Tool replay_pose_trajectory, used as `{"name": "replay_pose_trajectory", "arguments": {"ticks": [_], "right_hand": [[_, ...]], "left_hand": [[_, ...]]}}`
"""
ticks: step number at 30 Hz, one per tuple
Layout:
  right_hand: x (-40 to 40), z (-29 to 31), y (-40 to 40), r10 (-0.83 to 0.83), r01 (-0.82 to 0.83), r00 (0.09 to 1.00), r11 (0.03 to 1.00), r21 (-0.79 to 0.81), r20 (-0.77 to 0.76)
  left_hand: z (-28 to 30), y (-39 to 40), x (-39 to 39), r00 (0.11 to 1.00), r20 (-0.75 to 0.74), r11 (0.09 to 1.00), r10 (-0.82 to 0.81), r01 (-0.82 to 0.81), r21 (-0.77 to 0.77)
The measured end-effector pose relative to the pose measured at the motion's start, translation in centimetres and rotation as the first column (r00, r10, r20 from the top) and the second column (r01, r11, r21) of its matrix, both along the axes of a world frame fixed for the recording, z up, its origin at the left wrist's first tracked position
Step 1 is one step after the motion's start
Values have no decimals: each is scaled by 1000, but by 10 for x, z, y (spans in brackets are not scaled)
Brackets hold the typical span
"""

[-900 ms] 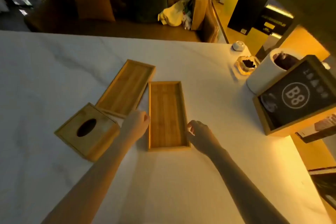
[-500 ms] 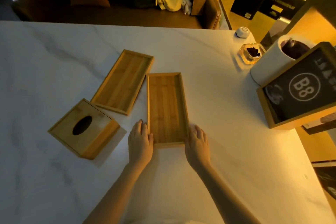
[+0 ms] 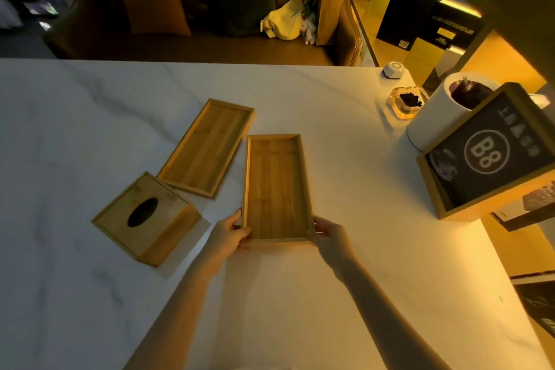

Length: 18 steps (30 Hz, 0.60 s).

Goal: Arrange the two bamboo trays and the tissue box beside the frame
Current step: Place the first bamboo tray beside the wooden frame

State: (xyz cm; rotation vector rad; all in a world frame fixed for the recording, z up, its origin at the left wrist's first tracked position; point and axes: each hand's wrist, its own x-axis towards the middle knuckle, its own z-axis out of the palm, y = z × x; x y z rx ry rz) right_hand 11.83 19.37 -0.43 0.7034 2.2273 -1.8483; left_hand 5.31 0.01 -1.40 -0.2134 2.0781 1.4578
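Note:
Two shallow bamboo trays lie on a white marble table (image 3: 90, 117). The nearer tray (image 3: 275, 186) runs lengthwise away from me; my left hand (image 3: 229, 233) grips its near left corner and my right hand (image 3: 329, 237) grips its near right corner. The second tray (image 3: 207, 148) lies slanted just to its left, untouched. A square bamboo tissue box (image 3: 147, 218) with an oval slot sits further left and nearer. The wooden frame (image 3: 492, 156) with a black "B8" sign stands tilted at the table's right edge.
A white cylindrical container (image 3: 435, 117), a glass ashtray (image 3: 407, 100) and a small white round device (image 3: 394, 70) stand at the back right, behind the frame. Beyond the far table edge is a sofa with cushions and bags.
My hands went from hovering beside the nearer tray to closing on its near corners. The tray's near end now looks slightly shifted right.

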Motion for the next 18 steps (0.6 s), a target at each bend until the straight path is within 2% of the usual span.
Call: {"name": "replay_pose_trajectory", "arguments": {"ticks": [3,9,14,18], "right_hand": [[1,10,13,11,-11,1000,998,-57,1],[1,33,33,80,-80,996,997,14,-28],[6,53,54,78,-70,993,993,92,-84],[9,65,78,63,-44,990,987,152,-128]], "left_hand": [[12,-5,-2,996,92,990,9,-22,137],[31,4,-4,993,116,971,-7,-21,240],[44,22,-4,998,55,959,-10,-6,283],[52,49,-3,999,-41,968,-10,20,251]]}}
